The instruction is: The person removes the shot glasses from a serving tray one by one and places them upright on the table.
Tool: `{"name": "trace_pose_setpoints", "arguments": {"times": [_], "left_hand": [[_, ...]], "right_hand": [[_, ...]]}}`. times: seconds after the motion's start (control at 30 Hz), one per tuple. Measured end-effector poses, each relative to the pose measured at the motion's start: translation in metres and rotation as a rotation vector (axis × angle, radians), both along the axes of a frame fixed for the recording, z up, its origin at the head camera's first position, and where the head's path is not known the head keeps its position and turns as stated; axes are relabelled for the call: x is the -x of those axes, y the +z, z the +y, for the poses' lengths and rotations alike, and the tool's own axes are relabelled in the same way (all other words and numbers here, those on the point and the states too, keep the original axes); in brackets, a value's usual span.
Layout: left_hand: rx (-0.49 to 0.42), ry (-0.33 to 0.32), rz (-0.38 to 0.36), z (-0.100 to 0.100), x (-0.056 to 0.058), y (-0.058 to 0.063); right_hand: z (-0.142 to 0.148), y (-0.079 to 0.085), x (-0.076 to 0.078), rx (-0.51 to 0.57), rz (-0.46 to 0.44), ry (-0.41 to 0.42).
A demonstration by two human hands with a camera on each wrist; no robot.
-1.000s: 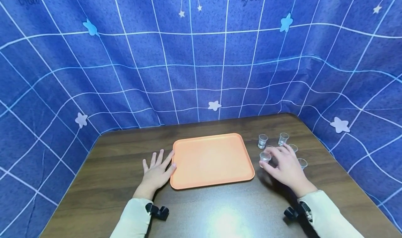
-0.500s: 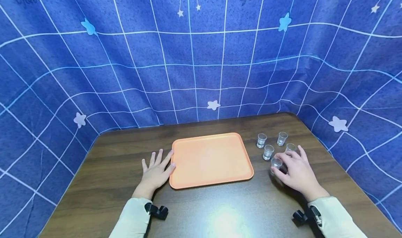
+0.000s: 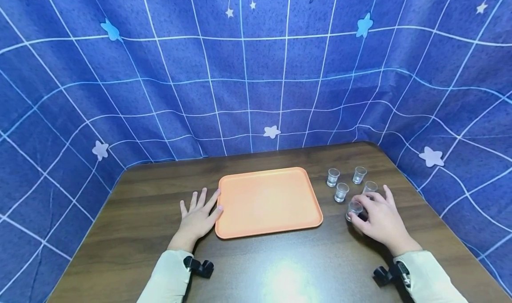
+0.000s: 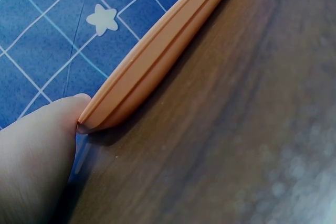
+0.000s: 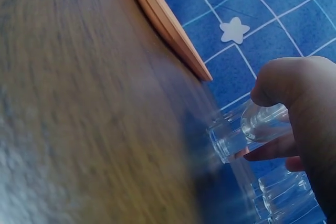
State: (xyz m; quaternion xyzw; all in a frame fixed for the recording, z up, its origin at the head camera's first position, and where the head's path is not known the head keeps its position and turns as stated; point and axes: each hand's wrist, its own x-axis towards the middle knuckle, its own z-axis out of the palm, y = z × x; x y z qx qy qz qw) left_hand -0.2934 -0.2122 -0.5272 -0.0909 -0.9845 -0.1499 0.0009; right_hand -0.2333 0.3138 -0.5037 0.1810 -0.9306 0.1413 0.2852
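Observation:
My right hand [image 3: 380,223] pinches a small clear shot glass [image 3: 354,211] between thumb and fingers, at the table's right side. The glass is upright; in the right wrist view the thumb [image 5: 275,80] lies against one side of the shot glass [image 5: 228,142] and a finger on the other. Close by stand more clear shot glasses, among them one [image 3: 341,193] just behind and one [image 3: 370,187] partly covered by the fingers. My left hand [image 3: 196,223] lies with fingers spread at the left edge of an orange tray [image 3: 268,203], thumb [image 4: 79,108] touching its rim.
Two further shot glasses stand farther back, one to the left [image 3: 333,177] and one to the right [image 3: 359,175]. The brown wooden table [image 3: 240,267] reflects a bright light near its front. A blue curtain [image 3: 248,94] hangs behind and beside the table.
My right hand has moved to the right, away from the tray, and has a shot glass in its fingers throughout. In the last half second it barely shifts. My left hand stays at the tray.

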Motion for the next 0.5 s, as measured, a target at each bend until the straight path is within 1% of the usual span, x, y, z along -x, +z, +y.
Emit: {"name": "trace_pose_setpoints", "arguments": {"times": [0.3, 0.4, 0.5], "left_hand": [[0.010, 0.001, -0.002, -0.002, 0.002, -0.005], [0.009, 0.002, -0.002, -0.002, 0.003, -0.006], [0.008, 0.003, -0.006, -0.003, 0.002, -0.004]], "right_hand": [[0.002, 0.002, -0.003, -0.013, 0.011, -0.003], [0.002, 0.004, -0.002, -0.018, 0.043, -0.014], [0.003, 0.011, 0.001, 0.003, 0.092, -0.032]]}}
